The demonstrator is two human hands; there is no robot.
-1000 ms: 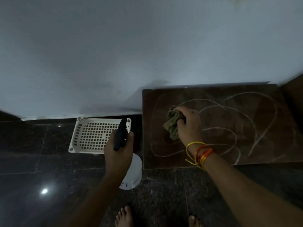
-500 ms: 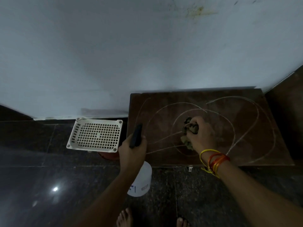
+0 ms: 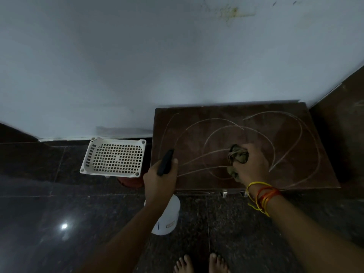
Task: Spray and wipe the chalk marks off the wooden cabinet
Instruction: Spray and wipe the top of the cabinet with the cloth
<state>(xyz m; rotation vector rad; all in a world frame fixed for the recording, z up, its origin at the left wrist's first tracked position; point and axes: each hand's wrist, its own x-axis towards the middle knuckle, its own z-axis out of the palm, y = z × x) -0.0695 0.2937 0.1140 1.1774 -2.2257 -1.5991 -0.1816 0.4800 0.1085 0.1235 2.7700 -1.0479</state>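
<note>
Standing nearest are bare feet on the dark floor. Above them, the left hand is gripping a white spray bottle by its neck, body hanging down, black nozzle pointing up and away toward the cabinet. Farther on, the right hand, threads at its wrist, is clutching a bunched cloth against the cabinet top, amid curving chalk marks. Left sits a white basket, by the wall.

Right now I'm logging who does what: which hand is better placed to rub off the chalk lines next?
Right. The right hand already grips the crumpled olive cloth on the brown wooden cabinet top, over the chalk lines; the left hand holds the white spray bottle.
</note>
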